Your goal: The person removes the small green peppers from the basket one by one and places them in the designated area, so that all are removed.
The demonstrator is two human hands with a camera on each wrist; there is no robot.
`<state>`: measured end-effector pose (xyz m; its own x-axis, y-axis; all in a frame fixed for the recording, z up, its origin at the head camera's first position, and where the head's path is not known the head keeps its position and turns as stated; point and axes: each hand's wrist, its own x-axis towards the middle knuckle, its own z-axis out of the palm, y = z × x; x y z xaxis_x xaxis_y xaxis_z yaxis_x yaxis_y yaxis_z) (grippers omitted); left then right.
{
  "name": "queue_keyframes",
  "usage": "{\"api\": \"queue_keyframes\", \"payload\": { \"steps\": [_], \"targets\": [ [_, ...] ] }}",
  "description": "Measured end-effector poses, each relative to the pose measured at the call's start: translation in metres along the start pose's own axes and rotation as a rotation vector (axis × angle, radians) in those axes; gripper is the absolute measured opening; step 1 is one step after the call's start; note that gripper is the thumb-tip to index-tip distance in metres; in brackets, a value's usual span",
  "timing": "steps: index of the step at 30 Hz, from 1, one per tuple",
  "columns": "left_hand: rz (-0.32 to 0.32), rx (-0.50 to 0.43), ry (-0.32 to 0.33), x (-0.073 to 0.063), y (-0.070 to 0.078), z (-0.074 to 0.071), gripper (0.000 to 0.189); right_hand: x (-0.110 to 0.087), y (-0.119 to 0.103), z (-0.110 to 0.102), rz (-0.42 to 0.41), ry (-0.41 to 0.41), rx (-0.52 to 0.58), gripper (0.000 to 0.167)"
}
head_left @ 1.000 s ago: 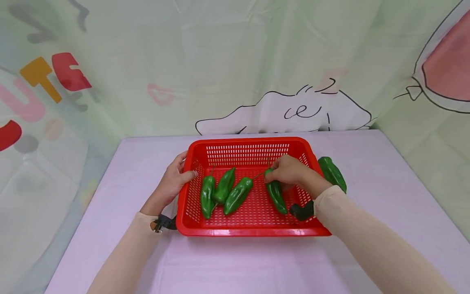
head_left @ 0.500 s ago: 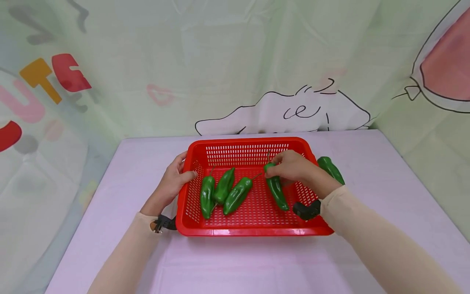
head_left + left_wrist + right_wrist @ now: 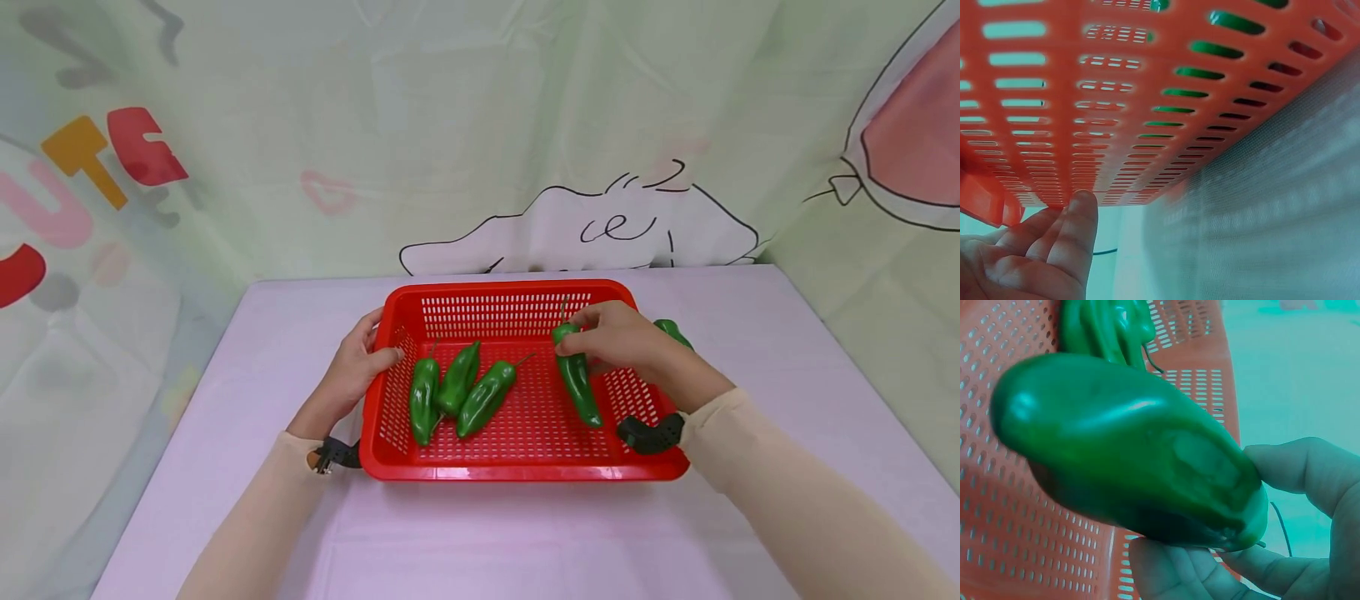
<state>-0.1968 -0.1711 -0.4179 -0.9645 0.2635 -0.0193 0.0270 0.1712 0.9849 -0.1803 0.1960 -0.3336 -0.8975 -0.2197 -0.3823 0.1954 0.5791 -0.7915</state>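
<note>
Green pepper, right of mid-frame, is pinched by the right hand, red basket gripped by the left hand; pepper's probably best held lightly, tbh.

Pink U, orange T, red E-like letter, on left backdrop

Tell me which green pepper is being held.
The pepper pinched by the right hand. Three other peppers lie untouched in the left half of the red basket; the fifth pepper lies outside, to its right.

Pale green backdrop, lilac tabletop
</note>
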Motion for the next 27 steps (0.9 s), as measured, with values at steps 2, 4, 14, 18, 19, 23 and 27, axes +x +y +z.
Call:
{"api": "queue_keyframes", "payload": {
  "steps": [2,4,14,18,19,23,27],
  "targets": [
    [-0.002,0.001,0.0,0.0,-0.001,0.0,0.074,-0.002,0.001,-0.002,-0.003,0.008,0.007,0.056],
    [-0.004,0.002,0.0,0.001,-0.002,0.0,0.074,-0.003,0.003,-0.005,-0.015,0.015,0.013,0.058],
    [-0.017,0.002,-0.005,0.003,-0.004,-0.001,0.073,-0.008,0.007,-0.02,-0.006,0.051,0.022,0.063],
    [-0.017,-0.002,-0.012,0.004,-0.005,-0.001,0.073,-0.011,0.009,-0.027,-0.005,0.066,0.016,0.062],
    [-0.017,-0.003,-0.013,0.004,-0.005,-0.001,0.073,-0.012,0.01,-0.029,-0.009,0.069,0.017,0.061],
    [-0.018,0.002,-0.007,0.005,-0.005,-0.002,0.072,-0.017,0.01,-0.037,-0.023,0.085,0.014,0.057],
    [-0.016,0.009,-0.004,0.005,-0.006,-0.002,0.072,-0.02,0.01,-0.045,-0.022,0.095,0.004,0.056]
  ]
}}
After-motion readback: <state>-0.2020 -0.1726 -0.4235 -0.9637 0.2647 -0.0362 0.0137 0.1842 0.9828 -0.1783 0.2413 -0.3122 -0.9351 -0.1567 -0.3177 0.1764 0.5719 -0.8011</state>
